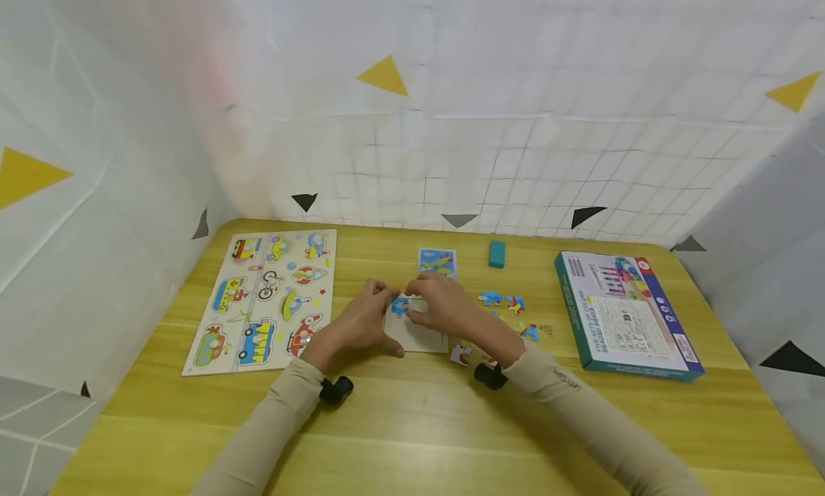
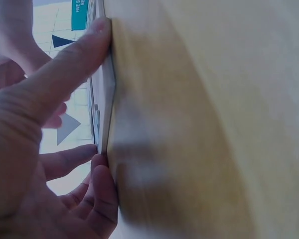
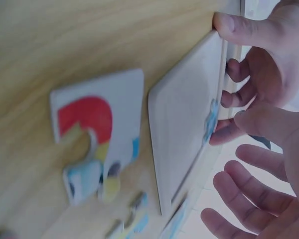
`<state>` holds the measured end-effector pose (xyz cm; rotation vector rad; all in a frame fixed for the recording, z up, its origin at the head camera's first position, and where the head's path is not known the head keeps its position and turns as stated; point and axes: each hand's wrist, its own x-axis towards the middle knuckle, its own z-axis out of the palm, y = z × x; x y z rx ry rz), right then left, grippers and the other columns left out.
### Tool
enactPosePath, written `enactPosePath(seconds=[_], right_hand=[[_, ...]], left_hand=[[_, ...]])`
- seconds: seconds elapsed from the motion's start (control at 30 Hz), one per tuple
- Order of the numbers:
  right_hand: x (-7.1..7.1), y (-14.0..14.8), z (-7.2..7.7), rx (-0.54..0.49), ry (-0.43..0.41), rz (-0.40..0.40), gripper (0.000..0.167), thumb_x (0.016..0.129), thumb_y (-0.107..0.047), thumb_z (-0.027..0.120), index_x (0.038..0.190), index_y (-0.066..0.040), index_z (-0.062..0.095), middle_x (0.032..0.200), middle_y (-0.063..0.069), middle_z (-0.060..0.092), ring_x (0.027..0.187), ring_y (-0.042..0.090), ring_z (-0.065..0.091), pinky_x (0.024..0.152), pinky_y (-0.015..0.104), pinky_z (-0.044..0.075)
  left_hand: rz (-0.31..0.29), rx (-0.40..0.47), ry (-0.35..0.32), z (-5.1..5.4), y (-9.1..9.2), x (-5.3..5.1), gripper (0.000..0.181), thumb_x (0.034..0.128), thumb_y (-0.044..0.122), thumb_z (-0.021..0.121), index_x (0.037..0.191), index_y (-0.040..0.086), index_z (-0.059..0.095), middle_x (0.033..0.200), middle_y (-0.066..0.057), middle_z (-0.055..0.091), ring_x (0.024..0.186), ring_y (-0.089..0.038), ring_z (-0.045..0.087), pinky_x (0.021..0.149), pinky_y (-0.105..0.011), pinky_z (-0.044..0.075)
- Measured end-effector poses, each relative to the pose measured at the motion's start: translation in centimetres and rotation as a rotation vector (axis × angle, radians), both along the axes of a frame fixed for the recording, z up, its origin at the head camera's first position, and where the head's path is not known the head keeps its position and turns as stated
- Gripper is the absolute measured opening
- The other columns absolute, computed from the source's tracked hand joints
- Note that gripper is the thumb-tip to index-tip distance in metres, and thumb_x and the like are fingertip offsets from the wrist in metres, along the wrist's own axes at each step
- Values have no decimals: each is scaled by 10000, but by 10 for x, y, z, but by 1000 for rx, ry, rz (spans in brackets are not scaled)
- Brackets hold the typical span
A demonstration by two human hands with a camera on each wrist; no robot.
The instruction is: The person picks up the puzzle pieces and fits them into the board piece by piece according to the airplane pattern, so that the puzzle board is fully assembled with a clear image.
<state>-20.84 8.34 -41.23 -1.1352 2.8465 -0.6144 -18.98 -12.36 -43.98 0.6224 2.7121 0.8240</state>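
Observation:
A small pale puzzle tray (image 1: pixel 415 338) lies on the table, with a blue jigsaw piece (image 1: pixel 400 306) in its far left corner. The left hand (image 1: pixel 361 321) holds the tray along its left side, thumb at the near edge and fingers at the far corner. Over the tray is the right hand (image 1: pixel 445 306), its thumb and index finger apart beside the blue piece; in the right wrist view nothing is between them and the other fingers are loosely spread. A loose piece with a red shape (image 3: pixel 89 122) lies beside the tray.
Several loose jigsaw pieces (image 1: pixel 491 298) lie right of the tray. Behind it are an airplane picture card (image 1: pixel 437 262) and a teal block (image 1: pixel 497 254). A vehicle peg puzzle board (image 1: pixel 248 317) lies at left, a boxed set (image 1: pixel 580 324) at right.

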Motion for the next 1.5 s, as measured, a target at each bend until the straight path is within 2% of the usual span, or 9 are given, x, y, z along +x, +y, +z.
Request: enactPosePath(seconds=[0.3,0.47,0.63,0.77,1.1,1.5], right_hand=[[5,27,7,-13,63,-56,353,856,-213,803,1138,-21,712,1100,98,667,935,233,636,779,401,529],[7,45,11,-58,52,-64,337,846,-178,807,1116,0,714,1025,132,658,913,289,636,753,408,524],[8,67,11,-83,92,-82,318,831,-149,817,1086,11,716,960,135,639,866,312,626,708,405,517],[6,83,10,-67,126,-106,316,826,-144,822,1077,17,717,934,138,631,843,308,622,696,410,516],[5,101,8,-7,64,-152,317,861,-161,783,1118,10,711,1067,159,650,925,325,646,767,452,535],[0,112,-1,17,75,-174,346,837,-164,814,1121,5,715,1028,127,647,889,303,640,739,450,534]], left_hand=[[-3,-3,-18,2,4,-1,1120,598,467,962,1508,85,431,1389,-101,351,1031,-207,506,937,-378,457],[3,8,-27,3,3,0,1116,596,437,971,1508,86,432,1379,-101,352,1034,-214,494,942,-383,449],[6,19,-29,3,3,1,1118,598,428,972,1511,84,427,1388,-104,350,1039,-218,493,944,-385,449],[1,21,-21,2,3,0,1119,598,424,973,1510,75,427,1393,-111,347,1051,-225,492,957,-391,445],[4,6,-16,1,3,0,1117,599,441,969,1510,87,428,1421,-123,339,1099,-246,491,993,-408,436],[14,3,-31,1,3,0,1124,593,438,973,1512,94,425,1406,-103,337,1107,-241,478,1002,-395,430]])
